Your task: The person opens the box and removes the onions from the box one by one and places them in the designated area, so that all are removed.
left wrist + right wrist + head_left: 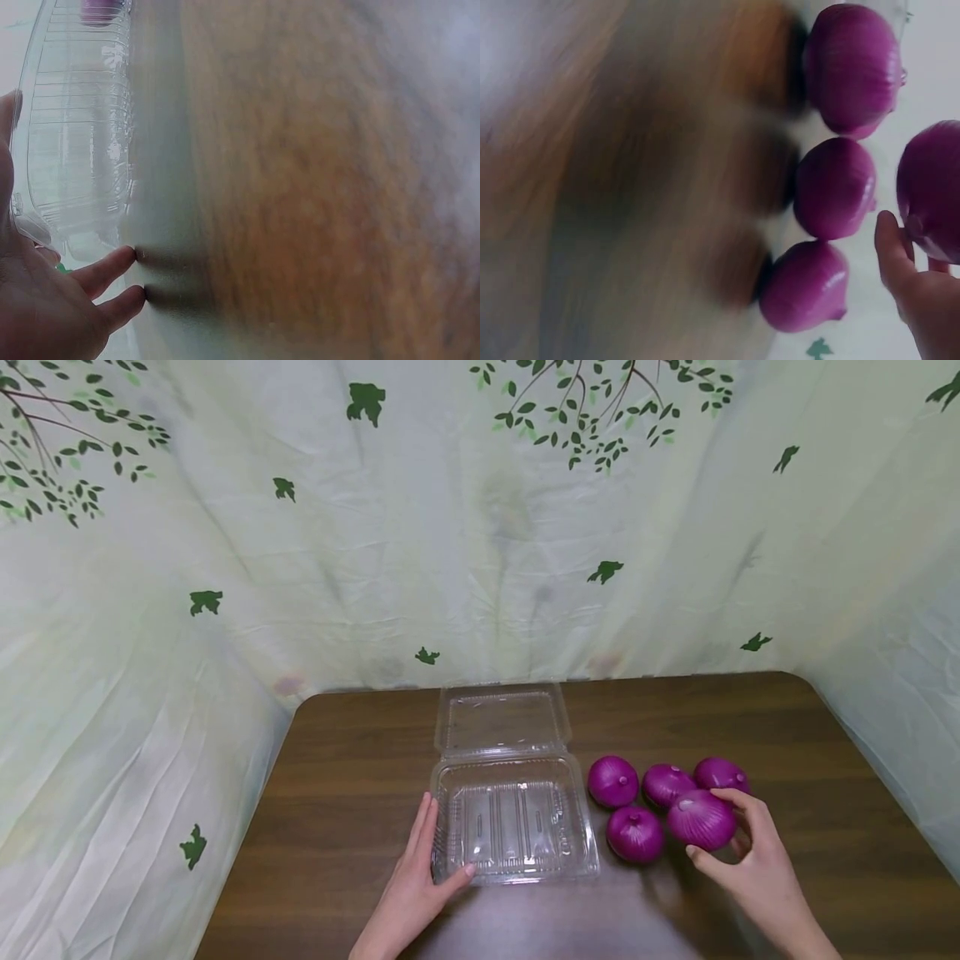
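My right hand [757,860] grips a red onion [701,821] between thumb and fingers. In the right wrist view this held onion [934,184] is raised off the table. To its left and behind it several more purple onions sit on the table, among them a front one [635,835] and a back one [612,782]. A clear plastic clamshell container [517,831] stands left of them, its lid [502,718] folded back flat. At the container's front left corner rests my left hand [411,889], fingers straight along the side, thumb at the front rim.
The brown wooden table [352,793] has rounded back corners. Behind it and at both sides hangs a pale cloth [480,568] printed with green leaves and branches. The container's lid reaches the table's back edge.
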`<state>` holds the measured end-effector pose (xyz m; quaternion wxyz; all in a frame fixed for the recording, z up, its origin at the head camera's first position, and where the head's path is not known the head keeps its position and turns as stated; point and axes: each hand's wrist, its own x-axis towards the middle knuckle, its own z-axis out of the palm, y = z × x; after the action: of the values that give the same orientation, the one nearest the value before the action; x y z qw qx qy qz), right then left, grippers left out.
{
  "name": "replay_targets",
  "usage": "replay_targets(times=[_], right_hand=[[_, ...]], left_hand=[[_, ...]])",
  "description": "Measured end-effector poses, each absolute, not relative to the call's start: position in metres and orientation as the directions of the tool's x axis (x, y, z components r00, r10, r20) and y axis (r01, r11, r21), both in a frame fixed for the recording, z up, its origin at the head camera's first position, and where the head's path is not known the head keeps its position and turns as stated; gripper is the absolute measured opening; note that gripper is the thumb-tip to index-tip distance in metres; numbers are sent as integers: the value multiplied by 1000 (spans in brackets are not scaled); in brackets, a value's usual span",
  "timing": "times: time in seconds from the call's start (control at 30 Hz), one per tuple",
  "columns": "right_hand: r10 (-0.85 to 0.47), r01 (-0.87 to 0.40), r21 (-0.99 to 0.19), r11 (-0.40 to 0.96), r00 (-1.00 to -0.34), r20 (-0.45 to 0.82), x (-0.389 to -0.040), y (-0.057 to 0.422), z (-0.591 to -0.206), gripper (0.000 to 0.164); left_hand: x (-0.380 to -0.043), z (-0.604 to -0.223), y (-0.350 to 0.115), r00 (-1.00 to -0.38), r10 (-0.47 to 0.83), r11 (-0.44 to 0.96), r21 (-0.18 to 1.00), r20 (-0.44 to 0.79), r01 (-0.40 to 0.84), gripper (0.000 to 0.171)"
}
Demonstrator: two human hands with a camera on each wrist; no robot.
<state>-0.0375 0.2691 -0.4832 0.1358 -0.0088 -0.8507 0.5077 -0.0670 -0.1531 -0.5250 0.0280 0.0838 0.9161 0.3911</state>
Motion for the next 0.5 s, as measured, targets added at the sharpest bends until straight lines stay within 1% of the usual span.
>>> replay_targets(times=[0.13,0.23,0.4,0.5], right_hand=[[126,-119,-771,625,-960,250,-40,277,-487,79],[101,-101,-693,714,-965,244,-41,283,-488,77],[47,-61,-588,807,-985,167,-43,290,-489,74],[6,-61,-535,843,-992,122,-43,291,-491,74]], left_hand=[[-68,-524,-152,-985,172,686,716,10,127,106],[-68,-524,-152,-985,173,686,716,11,128,106],[-68,-523,-152,-985,174,681,722,3,122,106],[-68,-523,-152,-985,172,682,722,-2,118,106]])
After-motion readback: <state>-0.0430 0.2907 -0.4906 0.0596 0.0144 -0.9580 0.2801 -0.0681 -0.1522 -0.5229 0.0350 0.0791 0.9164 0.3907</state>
